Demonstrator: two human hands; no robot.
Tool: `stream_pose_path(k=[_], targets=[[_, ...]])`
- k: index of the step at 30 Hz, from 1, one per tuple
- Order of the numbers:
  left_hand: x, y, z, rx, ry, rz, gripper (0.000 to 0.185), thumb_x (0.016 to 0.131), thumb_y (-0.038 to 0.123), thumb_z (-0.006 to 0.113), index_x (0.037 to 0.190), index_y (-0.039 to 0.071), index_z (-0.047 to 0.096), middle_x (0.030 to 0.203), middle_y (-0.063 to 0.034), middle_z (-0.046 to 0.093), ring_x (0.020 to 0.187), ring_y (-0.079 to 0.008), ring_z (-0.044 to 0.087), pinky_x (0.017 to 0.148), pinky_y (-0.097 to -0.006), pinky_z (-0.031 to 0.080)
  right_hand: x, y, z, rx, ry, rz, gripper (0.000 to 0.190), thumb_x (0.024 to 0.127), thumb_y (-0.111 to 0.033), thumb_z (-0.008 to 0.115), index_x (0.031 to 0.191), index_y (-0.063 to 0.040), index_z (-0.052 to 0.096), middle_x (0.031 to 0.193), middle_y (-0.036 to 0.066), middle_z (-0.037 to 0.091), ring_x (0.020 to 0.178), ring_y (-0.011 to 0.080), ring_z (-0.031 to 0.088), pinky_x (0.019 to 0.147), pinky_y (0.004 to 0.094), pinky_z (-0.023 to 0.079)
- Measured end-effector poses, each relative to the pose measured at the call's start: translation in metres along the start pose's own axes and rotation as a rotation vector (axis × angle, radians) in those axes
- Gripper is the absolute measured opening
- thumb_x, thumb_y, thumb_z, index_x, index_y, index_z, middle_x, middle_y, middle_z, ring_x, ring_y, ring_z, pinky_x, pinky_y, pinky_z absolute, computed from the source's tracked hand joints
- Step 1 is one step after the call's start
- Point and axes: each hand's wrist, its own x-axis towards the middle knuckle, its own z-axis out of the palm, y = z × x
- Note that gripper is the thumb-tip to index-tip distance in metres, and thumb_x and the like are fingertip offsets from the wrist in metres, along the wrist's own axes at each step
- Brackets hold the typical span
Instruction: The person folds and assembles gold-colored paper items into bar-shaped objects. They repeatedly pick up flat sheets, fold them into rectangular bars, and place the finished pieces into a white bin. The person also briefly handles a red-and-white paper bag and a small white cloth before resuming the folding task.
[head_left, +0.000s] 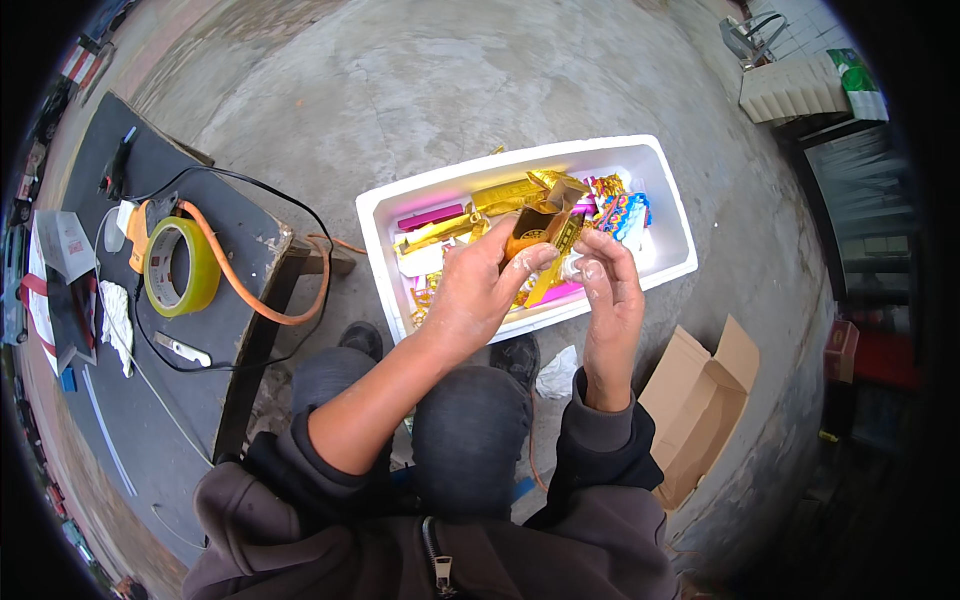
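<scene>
Over a white foam box (370, 225), my left hand (487, 289) grips a small gold-and-brown cardboard box (534, 229), whose flaps stand open. Close to its right is my right hand (611, 281), its fingers curled and the thumb near the fingertips; whether a small item is between them is unclear. Inside the foam box lie gold wrappers (502, 196), a magenta strip (431, 217) and a blue patterned packet (624, 214).
A dark table (187, 255) at the left carries a roll of yellow tape (204, 266), a folding knife (182, 349), cables and an orange hose (255, 300). On the concrete floor at the right lies an open cardboard box (697, 420); crumpled white paper (557, 373) is near my shoe.
</scene>
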Motion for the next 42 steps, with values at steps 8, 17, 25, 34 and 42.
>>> stream_pose_path(k=[8, 17, 25, 34, 42], targets=[[-0.002, -0.008, -0.003, -0.252, -0.451, -0.261, 0.026, 0.1, 0.022, 0.059, 0.111, -0.002, 0.065, 0.094, -0.0045, 0.071, 0.088, -0.0091, 0.065, 0.081, -0.0282, 0.053, 0.035, -0.007, 0.005, 0.362, -0.182, 0.431, 0.018, 0.098, -0.018, 0.061, 0.1, -0.001, 0.068, 0.084, 0.0, 0.064, 0.076, 0.0063, 0.058, 0.07, 0.0232, 0.048], [0.002, -0.017, -0.003, -0.213, -0.456, -0.346, 0.028, 0.099, 0.026, 0.059, 0.093, 0.0, 0.067, 0.078, -0.0022, 0.067, 0.071, -0.0086, 0.058, 0.069, -0.0297, 0.049, 0.049, 0.021, 0.016, 0.482, 0.057, 0.286, 0.016, 0.097, -0.015, 0.063, 0.097, 0.0, 0.068, 0.09, 0.001, 0.067, 0.08, 0.0058, 0.059, 0.072, 0.0217, 0.046], [-0.004, -0.019, -0.002, -0.18, -0.551, -0.456, 0.022, 0.097, 0.018, 0.062, 0.098, -0.004, 0.066, 0.08, -0.004, 0.069, 0.074, -0.0092, 0.061, 0.071, -0.0282, 0.05, 0.053, 0.032, 0.009, 0.383, 0.237, 0.179, 0.033, 0.103, -0.026, 0.055, 0.111, 0.005, 0.065, 0.101, 0.008, 0.067, 0.091, 0.0121, 0.062, 0.081, 0.0258, 0.05], [-0.003, -0.018, -0.006, 0.125, -0.452, -0.297, 0.027, 0.095, 0.023, 0.063, 0.095, -0.005, 0.063, 0.072, -0.014, 0.061, 0.067, -0.0222, 0.058, 0.068, -0.0372, 0.047, 0.041, 0.025, -0.017, -0.022, 0.122, -0.041, 0.013, 0.102, -0.013, 0.053, 0.099, -0.001, 0.057, 0.092, 0.004, 0.062, 0.079, 0.0081, 0.058, 0.072, 0.0245, 0.049], [-0.005, -0.019, -0.01, 0.261, -0.437, -0.248, 0.024, 0.094, 0.021, 0.062, 0.097, -0.003, 0.062, 0.083, -0.025, 0.062, 0.08, -0.0397, 0.06, 0.074, -0.0435, 0.046, 0.037, -0.02, -0.046, -0.728, -0.075, -0.393, 0.022, 0.088, 0.004, 0.061, 0.109, -0.002, 0.065, 0.099, 0.01, 0.058, 0.074, 0.0152, 0.059, 0.068, 0.027, 0.051]])
